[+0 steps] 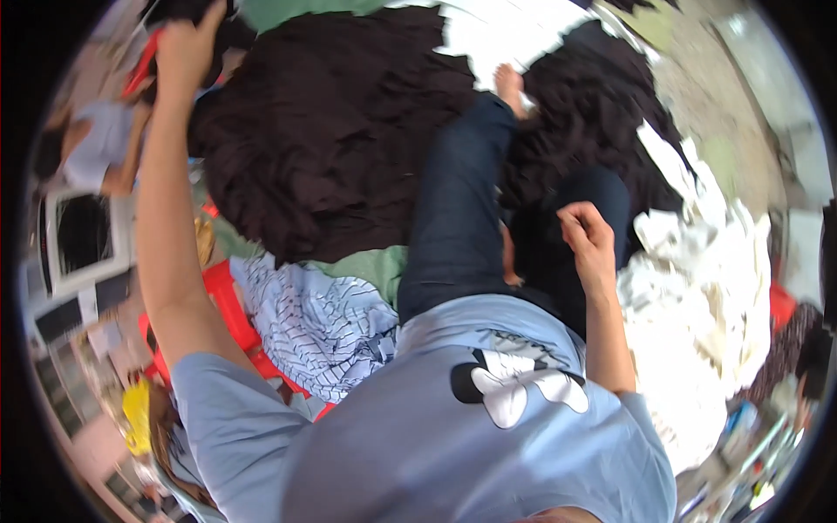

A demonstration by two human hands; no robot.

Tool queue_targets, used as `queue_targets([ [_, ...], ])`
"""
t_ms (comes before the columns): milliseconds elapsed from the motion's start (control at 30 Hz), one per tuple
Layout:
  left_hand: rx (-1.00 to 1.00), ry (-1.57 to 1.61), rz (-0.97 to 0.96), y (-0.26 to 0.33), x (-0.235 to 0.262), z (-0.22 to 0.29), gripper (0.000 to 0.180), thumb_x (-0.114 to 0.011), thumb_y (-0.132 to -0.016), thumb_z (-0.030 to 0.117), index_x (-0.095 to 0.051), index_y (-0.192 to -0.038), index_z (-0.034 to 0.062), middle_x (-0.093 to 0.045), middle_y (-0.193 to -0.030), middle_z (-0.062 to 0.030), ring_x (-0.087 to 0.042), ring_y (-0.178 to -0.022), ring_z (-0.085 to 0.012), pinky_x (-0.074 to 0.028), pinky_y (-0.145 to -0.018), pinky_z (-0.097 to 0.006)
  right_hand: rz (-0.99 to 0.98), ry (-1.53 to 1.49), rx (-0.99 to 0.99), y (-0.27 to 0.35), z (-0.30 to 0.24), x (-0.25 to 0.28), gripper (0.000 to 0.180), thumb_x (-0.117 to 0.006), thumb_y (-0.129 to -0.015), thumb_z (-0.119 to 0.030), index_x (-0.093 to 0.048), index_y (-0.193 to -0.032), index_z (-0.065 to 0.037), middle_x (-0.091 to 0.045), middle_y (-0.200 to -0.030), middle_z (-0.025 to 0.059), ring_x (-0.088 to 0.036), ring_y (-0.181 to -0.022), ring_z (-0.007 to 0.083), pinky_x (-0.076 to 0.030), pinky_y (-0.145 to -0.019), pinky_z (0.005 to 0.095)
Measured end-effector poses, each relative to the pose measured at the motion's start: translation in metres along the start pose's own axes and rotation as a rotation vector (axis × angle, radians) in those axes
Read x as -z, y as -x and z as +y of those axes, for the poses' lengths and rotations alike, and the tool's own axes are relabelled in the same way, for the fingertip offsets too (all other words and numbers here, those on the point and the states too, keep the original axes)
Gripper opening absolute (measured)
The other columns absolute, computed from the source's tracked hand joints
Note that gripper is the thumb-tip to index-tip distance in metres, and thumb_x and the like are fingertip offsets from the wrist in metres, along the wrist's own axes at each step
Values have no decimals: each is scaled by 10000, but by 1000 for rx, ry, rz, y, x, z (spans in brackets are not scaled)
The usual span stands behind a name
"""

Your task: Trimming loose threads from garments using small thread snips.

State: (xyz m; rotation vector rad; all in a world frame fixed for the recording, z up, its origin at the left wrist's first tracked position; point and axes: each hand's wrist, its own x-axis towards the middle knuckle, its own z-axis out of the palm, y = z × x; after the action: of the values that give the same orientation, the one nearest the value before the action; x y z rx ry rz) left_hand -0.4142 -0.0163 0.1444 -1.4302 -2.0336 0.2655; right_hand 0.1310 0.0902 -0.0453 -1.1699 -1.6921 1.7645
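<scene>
Pale blue T-shirt fabric, soft and smooth with a black-and-white print, fills the 6 o'clock edge. Toward 3 o'clock the right hand is curled into a loose fist, pinching dark cloth that lies over the knee. At 11 o'clock the left hand is stretched far out, fingers closed on a black garment. Between them spreads a crumpled dark brown fabric heap, matte and deeply wrinkled. Striped white cloth lies at 8 o'clock; white rags pile at 3 o'clock.
</scene>
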Motion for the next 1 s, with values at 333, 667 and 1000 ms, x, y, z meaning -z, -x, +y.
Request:
queue_targets([
  [333, -153, 754, -435, 12, -101, 349, 235, -599, -860, 230, -639, -1014, 57, -661, -1035, -131, -633, -961, -341, -511, -797, -454, 431, 542, 262, 22, 44, 60, 168, -583, -794, 67, -605, -944, -5, -605, -759, 105, -608, -633, 213, -458, -593, 267],
  [667, -806, 703, -851, 15, -152, 615, 1354, -882, -562, 454, 2, -1538, 139, -97, -1563, -262, -128, -1439, -438, -141, -1157, -535, 405, 553, 307, 6, 44, 54, 108, -634, -798, 49, -600, -886, -4, -595, -702, 130, -586, -567, 265, -438, -515, 317],
  [1000, 242, 1413, -955, 40, -152, 648, 452, -715, -610, 202, -689, -1002, -20, -681, -1010, -235, -647, -976, -381, -515, -847, -402, 395, 506, 333, -6, 45, 60, 118, -647, -782, 40, -610, -879, -17, -601, -701, 115, -586, -561, 258, -442, -510, 318],
])
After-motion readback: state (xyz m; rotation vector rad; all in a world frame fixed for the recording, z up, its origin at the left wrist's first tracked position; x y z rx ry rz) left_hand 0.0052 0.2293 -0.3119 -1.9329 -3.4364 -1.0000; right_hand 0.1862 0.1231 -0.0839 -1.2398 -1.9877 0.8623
